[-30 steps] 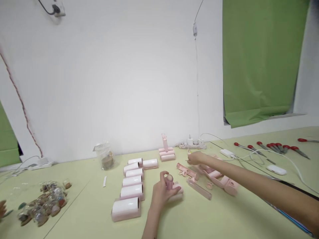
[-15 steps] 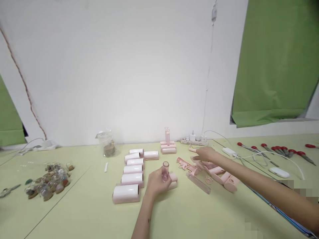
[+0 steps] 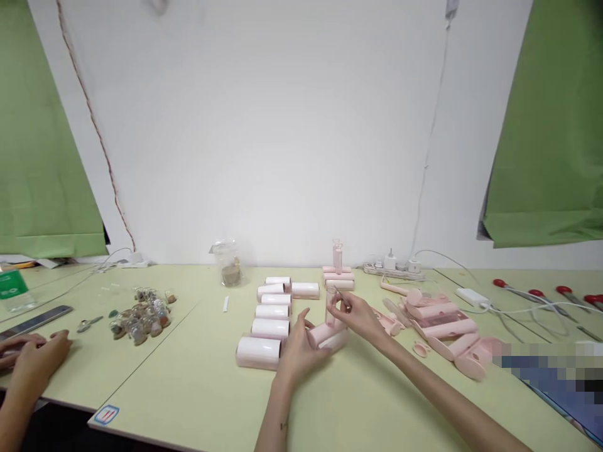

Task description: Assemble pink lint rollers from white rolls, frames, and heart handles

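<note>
My left hand (image 3: 301,348) is at the near end of a slanted pink tube (image 3: 324,334), its fingers wrapped round it and the thumb raised. A second pale tube (image 3: 335,342) lies just behind that one, partly covered. My right hand (image 3: 362,319) is closed at the upper part of an upright, see-through pink tube (image 3: 330,309), fingertips at its rim. Whether a smaller piece is between those fingertips is too small to tell. To the left lie several white-topped pink tubes (image 3: 270,328) in a column. Loose pink parts (image 3: 445,320) are heaped to the right.
Behind my hands, clear pink pieces (image 3: 338,258) stand by stacked pink tubes (image 3: 340,284). A power strip (image 3: 393,271) lies by the wall. Further left are small glass domes (image 3: 141,317), a plastic bag (image 3: 228,267) and another person's hand (image 3: 44,358). Red-handled tools (image 3: 541,298) lie right.
The view has turned left. My right hand has come from the pink heap to the clear tube, which was in my left hand. My left hand has moved to the pink tube.
</note>
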{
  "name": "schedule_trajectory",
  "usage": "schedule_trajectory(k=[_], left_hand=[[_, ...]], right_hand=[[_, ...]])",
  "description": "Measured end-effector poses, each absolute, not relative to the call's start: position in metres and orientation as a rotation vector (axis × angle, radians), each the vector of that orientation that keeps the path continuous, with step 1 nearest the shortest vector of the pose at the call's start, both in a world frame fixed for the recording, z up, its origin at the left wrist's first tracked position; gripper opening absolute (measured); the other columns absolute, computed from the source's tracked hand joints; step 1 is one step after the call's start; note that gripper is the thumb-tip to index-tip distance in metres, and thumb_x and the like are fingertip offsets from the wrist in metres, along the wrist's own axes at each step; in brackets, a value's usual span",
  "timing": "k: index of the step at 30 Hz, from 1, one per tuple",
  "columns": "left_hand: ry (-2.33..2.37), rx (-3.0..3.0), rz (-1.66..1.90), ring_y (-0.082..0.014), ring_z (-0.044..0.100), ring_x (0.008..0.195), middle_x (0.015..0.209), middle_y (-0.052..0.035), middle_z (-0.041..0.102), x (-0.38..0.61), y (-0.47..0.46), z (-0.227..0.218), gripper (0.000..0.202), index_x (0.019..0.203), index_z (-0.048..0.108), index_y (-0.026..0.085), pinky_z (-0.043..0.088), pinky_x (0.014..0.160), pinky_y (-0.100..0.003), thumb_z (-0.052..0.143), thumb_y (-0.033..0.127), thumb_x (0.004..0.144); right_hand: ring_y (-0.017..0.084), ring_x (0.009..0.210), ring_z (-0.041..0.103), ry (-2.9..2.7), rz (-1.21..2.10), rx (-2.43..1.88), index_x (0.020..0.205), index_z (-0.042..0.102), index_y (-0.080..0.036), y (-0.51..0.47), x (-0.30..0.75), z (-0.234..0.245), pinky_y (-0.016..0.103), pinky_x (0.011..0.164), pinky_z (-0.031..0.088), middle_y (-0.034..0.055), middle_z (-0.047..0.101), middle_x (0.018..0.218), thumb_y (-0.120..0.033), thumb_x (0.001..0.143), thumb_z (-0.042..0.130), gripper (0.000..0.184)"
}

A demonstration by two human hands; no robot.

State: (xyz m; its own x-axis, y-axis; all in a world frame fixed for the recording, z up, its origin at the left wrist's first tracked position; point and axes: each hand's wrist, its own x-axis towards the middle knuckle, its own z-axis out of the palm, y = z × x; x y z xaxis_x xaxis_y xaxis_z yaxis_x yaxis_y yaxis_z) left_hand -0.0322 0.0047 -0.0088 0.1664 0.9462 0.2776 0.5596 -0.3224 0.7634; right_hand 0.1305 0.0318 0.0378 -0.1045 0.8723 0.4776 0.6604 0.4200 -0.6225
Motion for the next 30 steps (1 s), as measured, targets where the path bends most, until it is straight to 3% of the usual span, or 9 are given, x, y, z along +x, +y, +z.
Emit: schedule_trajectory(k=[5,10,15,16,19,21,23,27,30], left_hand=[[1.389,1.979,1.062,-0.0176,0.051,0.094,0.102,-0.0081,0.053,-0.017,0.016,-0.021,0.054,0.116,0.030,0.015,0.039,0.081,-0.025,0.053,0.016,0.067],[1.409,1.984,1.085,-0.0198,0.047,0.107,0.113,-0.0119,0.050,-0.013,0.045,-0.024,0.045,0.111,0.034,0.014,0.035,0.091,-0.029,0.049,0.013,0.068],[1.347,1.882,1.338,-0.0233,0.021,0.126,0.128,-0.0140,0.036,-0.013,0.060,-0.010,0.055,0.112,0.036,0.013,0.018,0.103,-0.033,0.053,0.012,0.059],[1.285,1.769,1.436,-0.0243,0.022,0.125,0.127,-0.0132,0.038,-0.010,0.058,-0.008,0.052,0.109,0.038,0.014,0.019,0.102,-0.034,0.054,0.016,0.060],[1.116,1.457,1.515,-0.0265,0.049,0.101,0.098,-0.0113,0.056,0.005,0.046,-0.006,0.034,0.094,0.047,0.014,0.038,0.086,-0.036,0.044,0.041,0.073],[1.043,1.363,1.362,-0.0255,0.058,0.080,0.078,-0.0107,0.060,0.014,0.036,-0.008,0.050,0.086,0.052,0.012,0.045,0.070,-0.036,0.028,0.055,0.078],[0.872,1.142,1.176,-0.0234,0.060,0.068,0.071,-0.0107,0.062,0.019,0.029,-0.010,0.061,0.086,0.055,0.010,0.047,0.061,-0.033,0.027,0.063,0.076],[0.637,0.818,1.076,-0.0184,0.062,0.063,0.073,-0.0082,0.065,0.021,0.022,-0.012,0.041,0.087,0.054,0.011,0.048,0.058,-0.028,0.062,0.046,0.067],[0.623,0.872,1.120,-0.0194,0.063,0.068,0.075,-0.0091,0.066,0.023,0.018,-0.012,0.037,0.088,0.052,0.012,0.048,0.065,-0.029,0.070,0.033,0.063]], right_hand=[[0.012,0.049,0.044,-1.707,0.278,-1.248,0.066,0.051,-0.021,0.026,0.145,0.046,0.022,0.048,0.032,-0.0052,0.053,0.054,-0.032,0.063,0.057,0.012],[0.010,0.045,0.036,-1.405,0.226,-1.190,0.074,0.047,-0.020,0.022,0.168,0.070,0.022,0.043,0.032,-0.0006,0.053,0.064,-0.037,0.070,0.047,0.017],[0.011,0.039,0.032,-1.276,0.210,-1.134,0.073,0.052,-0.018,0.011,0.181,0.062,0.022,0.036,0.029,-0.0055,0.037,0.045,-0.033,0.066,0.044,0.019],[0.011,0.039,0.032,-1.270,0.217,-1.121,0.073,0.054,-0.018,0.009,0.180,0.054,0.022,0.035,0.029,-0.0058,0.036,0.043,-0.032,0.065,0.044,0.019],[0.011,0.041,0.035,-1.279,0.296,-1.066,0.075,0.058,-0.017,0.003,0.172,0.032,0.022,0.038,0.032,-0.0031,0.046,0.048,-0.028,0.064,0.045,0.020],[0.010,0.042,0.035,-1.277,0.395,-1.029,0.078,0.060,-0.017,0.002,0.166,0.024,0.022,0.040,0.033,-0.0017,0.052,0.054,-0.026,0.062,0.049,0.021],[0.008,0.042,0.034,-1.257,0.535,-1.013,0.083,0.061,-0.018,0.003,0.163,0.020,0.021,0.041,0.033,-0.0010,0.057,0.060,-0.025,0.061,0.053,0.025],[0.010,0.051,0.046,-1.183,0.740,-1.039,0.085,0.061,-0.019,0.012,0.159,0.016,0.020,0.043,0.036,0.0022,0.063,0.081,-0.030,0.057,0.062,0.031],[0.008,0.040,0.041,-1.060,0.822,-1.118,0.075,0.059,-0.017,0.019,0.154,0.005,0.018,0.034,0.029,-0.0016,0.055,0.055,-0.041,0.061,0.060,0.028]])
